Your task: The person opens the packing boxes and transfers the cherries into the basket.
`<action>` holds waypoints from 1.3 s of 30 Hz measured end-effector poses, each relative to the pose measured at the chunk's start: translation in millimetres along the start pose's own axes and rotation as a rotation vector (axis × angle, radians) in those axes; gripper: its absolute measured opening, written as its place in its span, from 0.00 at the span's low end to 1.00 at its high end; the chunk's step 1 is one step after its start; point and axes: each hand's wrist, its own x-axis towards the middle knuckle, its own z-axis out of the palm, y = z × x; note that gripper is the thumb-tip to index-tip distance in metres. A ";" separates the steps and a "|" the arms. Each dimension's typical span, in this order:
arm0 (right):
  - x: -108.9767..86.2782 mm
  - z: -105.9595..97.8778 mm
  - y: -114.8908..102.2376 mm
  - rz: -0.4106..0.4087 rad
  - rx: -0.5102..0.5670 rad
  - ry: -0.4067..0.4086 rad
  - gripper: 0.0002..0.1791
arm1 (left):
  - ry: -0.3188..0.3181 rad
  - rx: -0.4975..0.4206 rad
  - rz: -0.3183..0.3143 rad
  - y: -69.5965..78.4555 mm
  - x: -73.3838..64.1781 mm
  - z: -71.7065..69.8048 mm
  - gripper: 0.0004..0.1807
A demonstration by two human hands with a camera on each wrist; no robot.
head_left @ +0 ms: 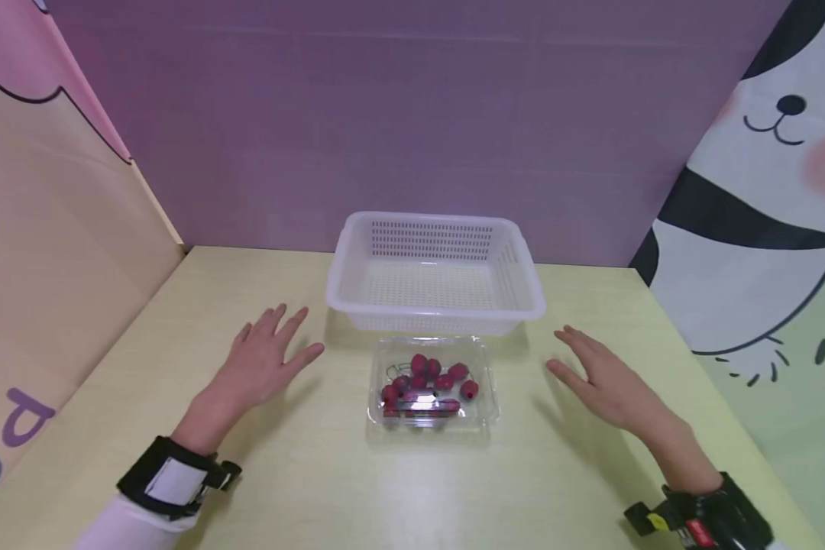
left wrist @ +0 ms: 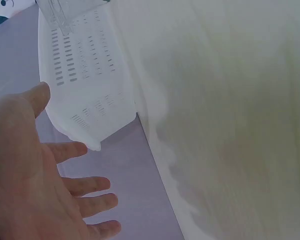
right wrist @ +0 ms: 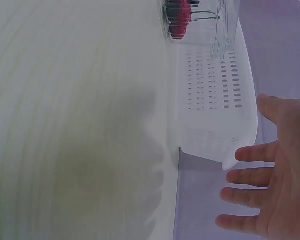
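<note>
A clear plastic box [head_left: 488,416] with several dark red cherries [head_left: 443,382] inside sits mid-table. Behind it stands a white slotted plastic basket [head_left: 436,313] with nothing in it. To the left of the box, my left hand [head_left: 261,367] hovers above the table, fingers spread and holding nothing. My right hand [head_left: 608,386] is raised on the other side, its fingers also extended and apart from the box. In the left wrist view, the left palm [left wrist: 30,175] faces the basket's end [left wrist: 100,115]. The right wrist view has the right hand [right wrist: 285,170] likewise unfolded, beside the basket [right wrist: 205,130].
The pale wooden tabletop [head_left: 302,489] ends at a purple backdrop [head_left: 426,114] just behind the basket. Printed panels flank the table: a peach one [head_left: 55,252] on the left and a panda print [head_left: 763,198] on the right.
</note>
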 end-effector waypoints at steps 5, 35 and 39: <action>2.9 3.1 -6.6 -0.002 -0.005 0.026 0.34 | 0.019 -0.027 0.002 4.0 -1.5 3.4 0.42; 29.1 35.0 -57.3 -0.196 0.105 0.020 0.33 | -0.111 -0.324 0.089 73.5 0.8 17.5 0.35; 29.4 37.3 -60.3 -0.194 0.099 0.009 0.34 | -0.126 -0.332 0.108 77.2 1.5 21.4 0.38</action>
